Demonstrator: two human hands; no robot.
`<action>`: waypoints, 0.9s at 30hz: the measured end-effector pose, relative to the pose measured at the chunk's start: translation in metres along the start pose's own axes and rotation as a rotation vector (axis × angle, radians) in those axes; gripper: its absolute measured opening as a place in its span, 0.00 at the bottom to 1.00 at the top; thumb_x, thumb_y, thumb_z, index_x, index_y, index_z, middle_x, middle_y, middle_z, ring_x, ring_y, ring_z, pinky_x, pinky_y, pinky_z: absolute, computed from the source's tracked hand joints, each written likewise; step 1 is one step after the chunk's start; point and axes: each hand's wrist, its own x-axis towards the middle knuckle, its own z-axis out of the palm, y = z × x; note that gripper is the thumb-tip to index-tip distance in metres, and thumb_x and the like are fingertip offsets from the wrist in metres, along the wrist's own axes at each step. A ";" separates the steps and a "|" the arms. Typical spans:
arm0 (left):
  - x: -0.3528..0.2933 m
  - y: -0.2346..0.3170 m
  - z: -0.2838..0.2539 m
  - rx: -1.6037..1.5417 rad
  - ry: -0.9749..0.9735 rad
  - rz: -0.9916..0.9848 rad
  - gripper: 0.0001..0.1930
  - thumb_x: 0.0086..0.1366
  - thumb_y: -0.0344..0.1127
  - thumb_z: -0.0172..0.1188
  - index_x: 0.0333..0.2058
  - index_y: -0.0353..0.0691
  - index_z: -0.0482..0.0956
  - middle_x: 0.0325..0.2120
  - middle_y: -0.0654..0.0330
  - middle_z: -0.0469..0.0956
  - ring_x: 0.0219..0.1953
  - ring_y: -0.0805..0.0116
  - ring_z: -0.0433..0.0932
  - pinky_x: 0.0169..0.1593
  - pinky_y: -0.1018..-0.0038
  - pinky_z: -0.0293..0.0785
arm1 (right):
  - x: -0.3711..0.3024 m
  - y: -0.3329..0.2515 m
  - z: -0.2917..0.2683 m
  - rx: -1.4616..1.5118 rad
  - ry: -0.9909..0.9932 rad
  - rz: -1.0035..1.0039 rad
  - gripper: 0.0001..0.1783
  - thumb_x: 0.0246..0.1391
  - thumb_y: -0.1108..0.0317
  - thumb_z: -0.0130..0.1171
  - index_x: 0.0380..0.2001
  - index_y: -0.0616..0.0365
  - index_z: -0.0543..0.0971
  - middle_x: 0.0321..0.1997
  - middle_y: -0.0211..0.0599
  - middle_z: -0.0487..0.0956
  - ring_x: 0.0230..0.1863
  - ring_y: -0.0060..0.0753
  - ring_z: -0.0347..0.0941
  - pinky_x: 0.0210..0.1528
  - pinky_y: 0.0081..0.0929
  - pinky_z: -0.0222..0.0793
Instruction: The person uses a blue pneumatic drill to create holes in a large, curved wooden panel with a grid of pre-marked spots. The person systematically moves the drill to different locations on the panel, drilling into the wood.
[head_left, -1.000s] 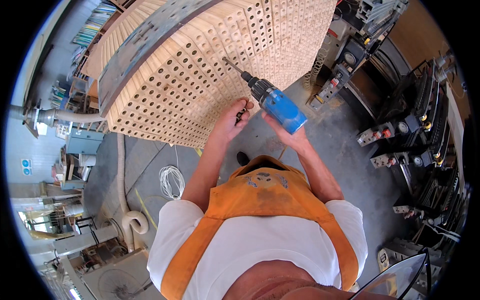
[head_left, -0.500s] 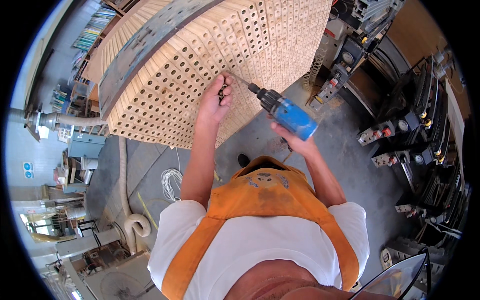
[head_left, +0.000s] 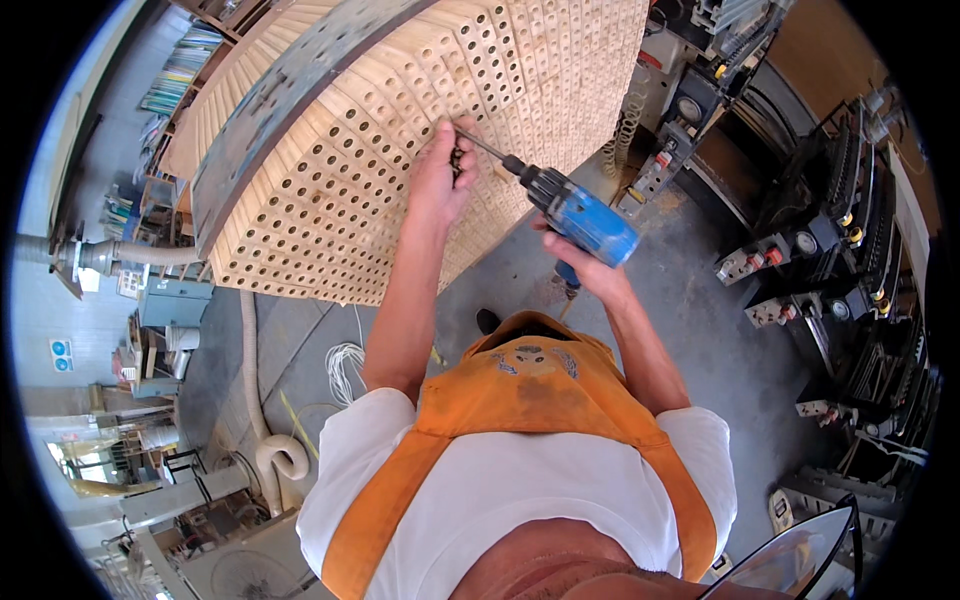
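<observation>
1. Blue power drill [head_left: 595, 222] is held by the right grip [head_left: 592, 270], whose fingers are closed around it; its slanted body is placed just beside the wooden stack's face, to the right of the left grip [head_left: 440, 188].
2. By the left grip, small dark pieces [head_left: 456, 160] are held between curled fingers; how many are held cannot be told.
3. The drill's long thin bit [head_left: 482, 143] is pointed up and leftward, with its tip near the left fingertips; whether anything is touched by the tip cannot be told.
4. Behind both grips, the large wooden stack [head_left: 232, 268] is pierced by rows of round holes. Dark-rimmed holes are seen across its lower left and in an upper patch, with pale ones between.
5. Along its upper left, the stack is bordered by a curved dark panel [head_left: 300, 85].
6. Below the grips, an orange apron [head_left: 530, 395] is worn over a white shirt [head_left: 540, 490].
7. On the grey floor [head_left: 690, 350], a white cable [head_left: 345, 368] is coiled to the left, and a beige hose [head_left: 251, 350] is looped farther left.
8. At the right, dark machinery [head_left: 795, 250] fitted with gauges is seen.
</observation>
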 end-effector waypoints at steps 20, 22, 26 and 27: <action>-0.042 -0.063 -0.034 -0.041 0.045 -0.437 0.13 0.70 0.44 0.49 0.38 0.39 0.70 0.25 0.66 0.69 0.18 0.82 0.62 0.14 0.87 0.54 | 0.018 -0.009 0.018 -0.432 0.008 -0.236 0.14 0.48 0.71 0.65 0.40 0.58 0.80 0.35 0.40 0.82 0.36 0.32 0.79 0.41 0.29 0.73; -0.044 -0.064 -0.035 -0.023 0.062 -0.455 0.13 0.70 0.44 0.49 0.38 0.39 0.70 0.26 0.66 0.69 0.18 0.82 0.62 0.14 0.87 0.54 | 0.017 -0.016 0.021 -0.378 0.000 -0.212 0.14 0.49 0.70 0.65 0.41 0.58 0.80 0.35 0.40 0.82 0.37 0.32 0.79 0.42 0.29 0.73; -0.039 -0.048 -0.037 -0.049 0.005 -0.342 0.12 0.70 0.42 0.51 0.41 0.39 0.71 0.27 0.67 0.69 0.20 0.82 0.63 0.15 0.88 0.54 | 0.016 -0.011 0.017 -0.439 0.010 -0.132 0.15 0.50 0.68 0.66 0.42 0.59 0.79 0.37 0.38 0.82 0.38 0.31 0.78 0.42 0.28 0.73; -0.036 -0.041 -0.035 -0.016 0.005 -0.267 0.12 0.69 0.41 0.51 0.42 0.38 0.71 0.27 0.67 0.70 0.20 0.82 0.64 0.15 0.88 0.55 | 0.013 -0.013 0.014 -0.494 -0.006 -0.203 0.16 0.50 0.67 0.66 0.42 0.59 0.79 0.37 0.38 0.82 0.38 0.30 0.78 0.42 0.28 0.73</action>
